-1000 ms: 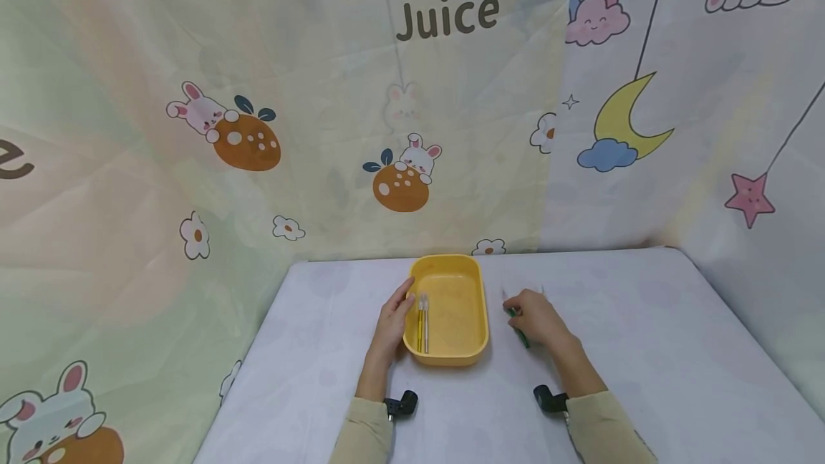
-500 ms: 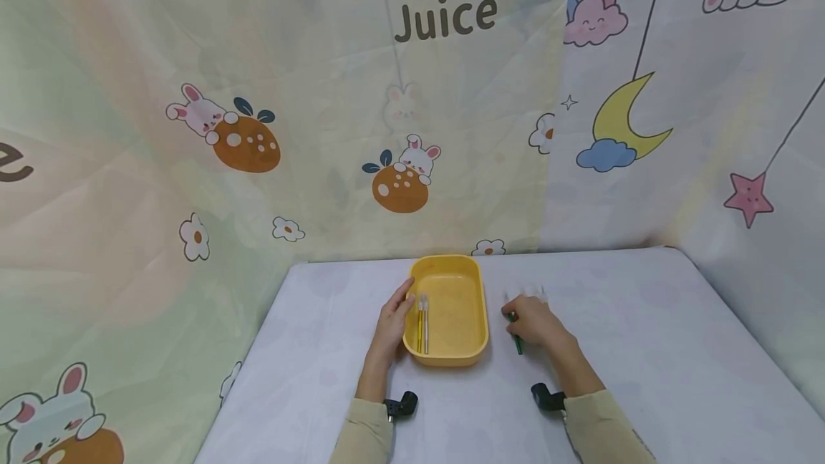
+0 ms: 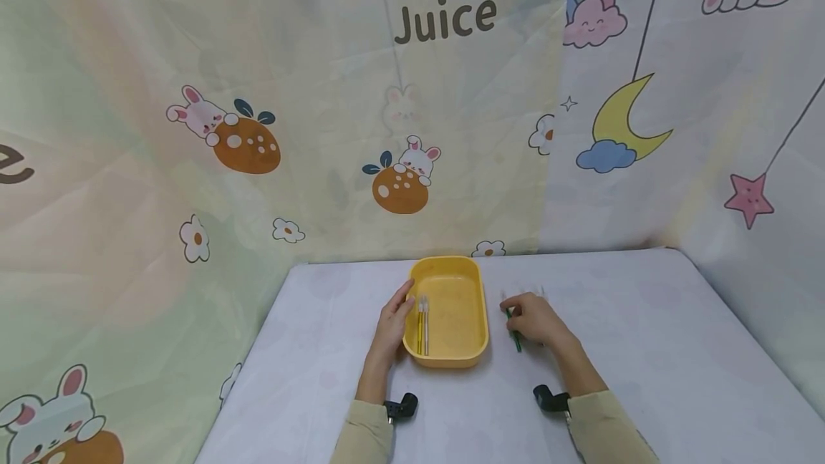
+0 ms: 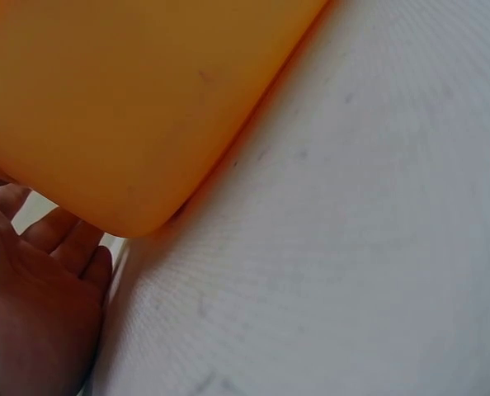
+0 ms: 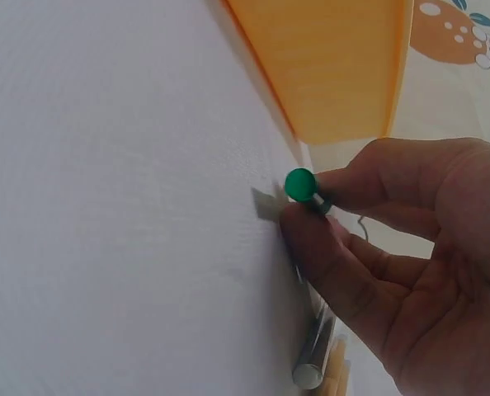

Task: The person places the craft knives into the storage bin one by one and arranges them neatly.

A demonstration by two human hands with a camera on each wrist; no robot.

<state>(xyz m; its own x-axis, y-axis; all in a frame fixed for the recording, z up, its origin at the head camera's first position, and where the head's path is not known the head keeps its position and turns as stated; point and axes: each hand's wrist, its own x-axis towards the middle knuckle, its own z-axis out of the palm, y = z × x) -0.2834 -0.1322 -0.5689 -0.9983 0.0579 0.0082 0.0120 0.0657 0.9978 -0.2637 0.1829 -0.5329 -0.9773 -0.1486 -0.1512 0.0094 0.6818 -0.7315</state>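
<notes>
A yellow tray (image 3: 454,321) stands on the table with two slim paintbrushes (image 3: 422,324), one yellow and one silvery, lying along its left side. My left hand (image 3: 391,324) rests against the tray's left wall, fingers along the rim; the left wrist view has its fingers beside the tray's corner. Right of the tray, my right hand (image 3: 537,319) pinches a green paintbrush (image 3: 517,340) between thumb and fingers. Its round green end (image 5: 300,185) faces the right wrist camera, while its pale tip is blurred in the head view.
Beneath the right hand lie a silvery handle (image 5: 313,355) and pale wooden-looking handles (image 5: 337,367), mostly hidden by that hand in the head view. White cloth (image 3: 644,349) covers the table. Printed curtains (image 3: 335,185) hang behind it and along the sides.
The green paintbrush has swung from a slant to a steeper line in the head view, its handle end shifting left. The right hand moved slightly; left hand and tray stayed put.
</notes>
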